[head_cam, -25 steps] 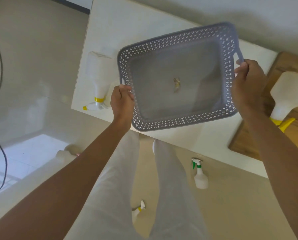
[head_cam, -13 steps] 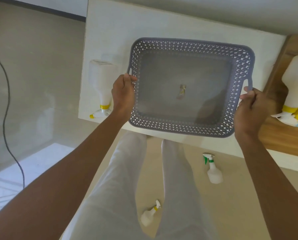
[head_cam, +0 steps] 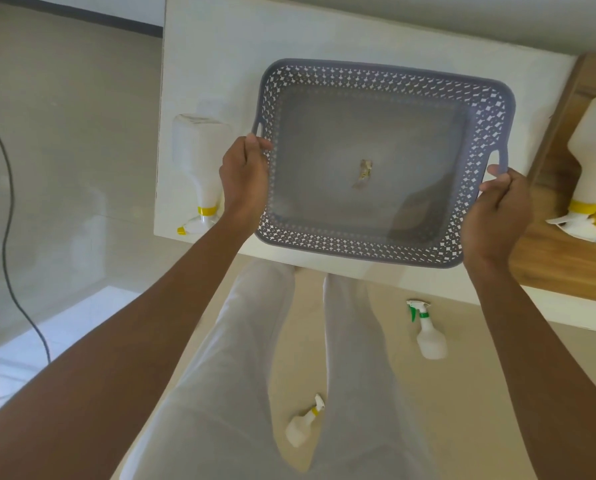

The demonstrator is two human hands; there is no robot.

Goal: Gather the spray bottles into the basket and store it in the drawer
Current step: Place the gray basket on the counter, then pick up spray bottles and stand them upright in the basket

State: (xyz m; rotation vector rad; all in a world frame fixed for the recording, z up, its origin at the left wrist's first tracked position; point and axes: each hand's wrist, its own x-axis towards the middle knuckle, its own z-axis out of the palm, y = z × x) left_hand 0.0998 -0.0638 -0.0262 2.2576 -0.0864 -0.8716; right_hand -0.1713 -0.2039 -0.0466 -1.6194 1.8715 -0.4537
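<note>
A grey perforated plastic basket (head_cam: pixel 324 237) hangs over the white cabinet top (head_cam: pixel 220 46), holding only a small scrap at its middle. My left hand (head_cam: pixel 244 174) grips its left rim and my right hand (head_cam: pixel 497 213) grips its right handle. A white spray bottle with a yellow collar (head_cam: pixel 196 157) lies on the cabinet top, left of the basket. Another yellow-collared bottle (head_cam: pixel 591 168) lies on the wooden surface at right. On the floor lie a green-nozzle bottle (head_cam: pixel 428 334) and a small yellow-nozzle bottle (head_cam: pixel 303 424).
The wooden surface (head_cam: pixel 559 271) adjoins the cabinet top on the right. My legs in white trousers (head_cam: pixel 241 375) stand between the floor bottles. A black cable (head_cam: pixel 9 220) runs across the floor at far left.
The basket has turned from a tilted angle to square with the cabinet edge and come down closer to the top. Both hands kept their hold on its sides.
</note>
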